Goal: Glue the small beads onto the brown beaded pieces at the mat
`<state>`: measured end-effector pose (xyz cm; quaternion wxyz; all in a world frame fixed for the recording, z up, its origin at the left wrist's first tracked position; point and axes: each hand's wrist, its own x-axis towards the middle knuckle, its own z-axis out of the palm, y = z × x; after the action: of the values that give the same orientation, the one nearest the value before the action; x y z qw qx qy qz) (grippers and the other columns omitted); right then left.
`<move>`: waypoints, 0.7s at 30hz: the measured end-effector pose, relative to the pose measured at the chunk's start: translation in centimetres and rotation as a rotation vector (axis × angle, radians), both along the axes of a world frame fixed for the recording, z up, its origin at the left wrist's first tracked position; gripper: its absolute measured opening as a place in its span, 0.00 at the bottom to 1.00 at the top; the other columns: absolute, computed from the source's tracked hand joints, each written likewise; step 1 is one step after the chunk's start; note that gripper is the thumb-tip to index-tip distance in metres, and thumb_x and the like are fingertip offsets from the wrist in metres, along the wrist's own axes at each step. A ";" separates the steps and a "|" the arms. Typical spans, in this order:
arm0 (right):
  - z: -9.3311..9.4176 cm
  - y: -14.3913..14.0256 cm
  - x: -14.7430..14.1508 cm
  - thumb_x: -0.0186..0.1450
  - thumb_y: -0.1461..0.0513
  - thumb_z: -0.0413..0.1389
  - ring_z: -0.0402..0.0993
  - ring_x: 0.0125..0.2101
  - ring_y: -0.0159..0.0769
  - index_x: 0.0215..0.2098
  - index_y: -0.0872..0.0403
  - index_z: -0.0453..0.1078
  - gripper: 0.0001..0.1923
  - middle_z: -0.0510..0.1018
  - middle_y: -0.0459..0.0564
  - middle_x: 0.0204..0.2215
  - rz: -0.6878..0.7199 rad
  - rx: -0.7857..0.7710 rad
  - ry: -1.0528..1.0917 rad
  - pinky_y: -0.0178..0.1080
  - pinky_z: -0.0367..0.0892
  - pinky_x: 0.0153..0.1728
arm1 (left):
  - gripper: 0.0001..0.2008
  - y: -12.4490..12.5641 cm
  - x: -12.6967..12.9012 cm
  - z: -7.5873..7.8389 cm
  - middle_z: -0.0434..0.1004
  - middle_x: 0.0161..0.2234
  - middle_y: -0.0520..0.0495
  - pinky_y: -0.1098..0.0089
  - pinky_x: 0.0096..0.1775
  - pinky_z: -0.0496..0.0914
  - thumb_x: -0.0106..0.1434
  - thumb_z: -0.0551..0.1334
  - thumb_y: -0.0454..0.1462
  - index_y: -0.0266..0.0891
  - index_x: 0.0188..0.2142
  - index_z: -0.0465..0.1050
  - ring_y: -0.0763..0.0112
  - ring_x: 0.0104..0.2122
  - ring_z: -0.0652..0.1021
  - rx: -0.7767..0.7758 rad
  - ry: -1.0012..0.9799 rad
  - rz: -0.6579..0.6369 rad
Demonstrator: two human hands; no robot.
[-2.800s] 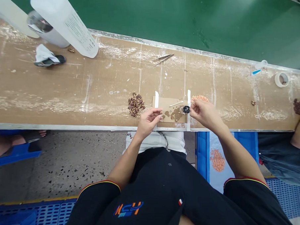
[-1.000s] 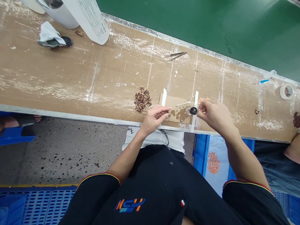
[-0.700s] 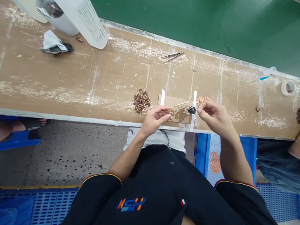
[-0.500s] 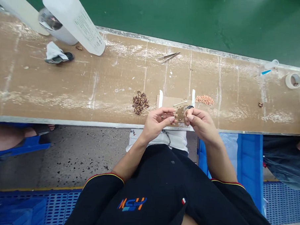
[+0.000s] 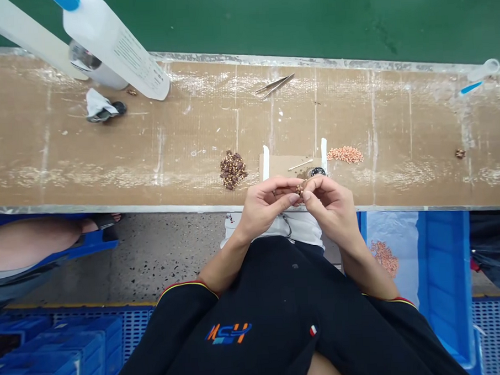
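My left hand [image 5: 267,203] and my right hand [image 5: 331,200] meet at the near edge of the brown workbench [image 5: 149,153], fingertips pinched together on a small brown part [image 5: 300,190]. Just behind them lies a cardboard pad [image 5: 292,164] between two white strips, with a small black round piece [image 5: 318,172] at its right side, partly hidden by my right fingers. A pile of dark brown parts [image 5: 232,169] lies left of the pad. A pile of small orange parts [image 5: 345,154] lies to its right.
Tweezers [image 5: 274,85] lie at the bench's far side. White bottles [image 5: 111,44] and a crumpled rag [image 5: 99,105] stand at the far left. A green belt [image 5: 309,19] runs behind. A blue bin [image 5: 439,267] with orange parts sits below right. Another person's leg [image 5: 32,241] shows at left.
My right hand left the black round piece and came in to meet my left hand; both now pinch a small part together. The view shifted, hiding the tape roll.
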<state>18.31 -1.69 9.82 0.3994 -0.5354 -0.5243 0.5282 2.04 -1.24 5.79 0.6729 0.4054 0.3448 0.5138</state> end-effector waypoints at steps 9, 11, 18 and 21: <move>0.5 -0.2 -0.6 0.64 0.59 0.59 0.71 0.28 0.34 0.30 0.49 0.67 0.06 0.74 0.44 0.26 -0.018 0.070 -0.080 0.40 0.69 0.33 | 0.09 0.2 0.0 -0.1 0.85 0.35 0.50 0.74 0.37 0.82 0.62 0.77 0.40 0.48 0.43 0.88 0.73 0.34 0.85 0.084 -0.055 0.040; 0.4 -0.1 -0.7 0.64 0.59 0.59 0.71 0.28 0.33 0.30 0.49 0.67 0.06 0.74 0.44 0.26 -0.015 0.066 -0.095 0.39 0.68 0.33 | 0.09 0.2 0.0 -0.1 0.84 0.35 0.49 0.73 0.37 0.82 0.62 0.77 0.40 0.48 0.44 0.88 0.73 0.33 0.85 0.080 -0.040 0.040; 0.3 0.0 -0.7 0.63 0.58 0.59 0.72 0.28 0.34 0.29 0.49 0.68 0.07 0.74 0.44 0.25 -0.004 0.040 -0.089 0.39 0.68 0.33 | 0.11 0.0 -0.3 -0.4 0.82 0.34 0.48 0.72 0.36 0.80 0.62 0.77 0.44 0.48 0.44 0.89 0.72 0.34 0.82 0.096 0.067 0.050; 0.3 0.2 -0.4 0.63 0.58 0.61 0.69 0.27 0.32 0.28 0.50 0.68 0.08 0.74 0.44 0.25 0.029 -0.009 -0.053 0.38 0.67 0.31 | 0.12 0.1 -0.7 -0.4 0.80 0.32 0.48 0.72 0.34 0.78 0.62 0.77 0.46 0.49 0.44 0.89 0.72 0.33 0.81 0.131 0.139 0.045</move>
<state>17.93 -1.51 10.11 0.3752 -0.5436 -0.5398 0.5219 1.33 -1.13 5.41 0.6077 0.4753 0.3655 0.5207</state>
